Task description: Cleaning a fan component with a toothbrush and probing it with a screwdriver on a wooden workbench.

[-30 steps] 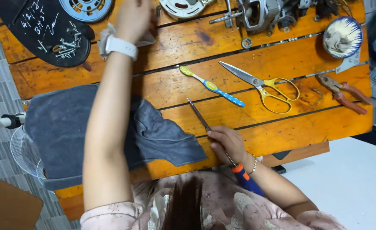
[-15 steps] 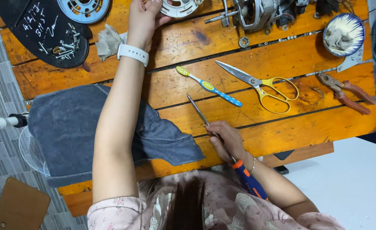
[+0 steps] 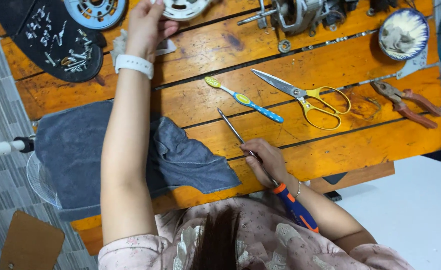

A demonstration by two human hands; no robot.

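Note:
My left hand reaches to the far edge of the wooden table, a white band on its wrist. Its fingers lie at the rim of a white round cover, cut off by the frame's top; a grip cannot be made out. My right hand rests near the table's front edge, closed around a long screwdriver. The screwdriver's orange and blue handle points back toward my body, and its metal tip points away to the upper left.
A grey-blue cloth drapes over the table's left part, under my left arm. A toothbrush, yellow-handled scissors, pliers, a small bowl, a motor and a black tray of screws lie around.
My left hand has drawn closer to the white round cover. The right hand keeps the screwdriver in much the same spot.

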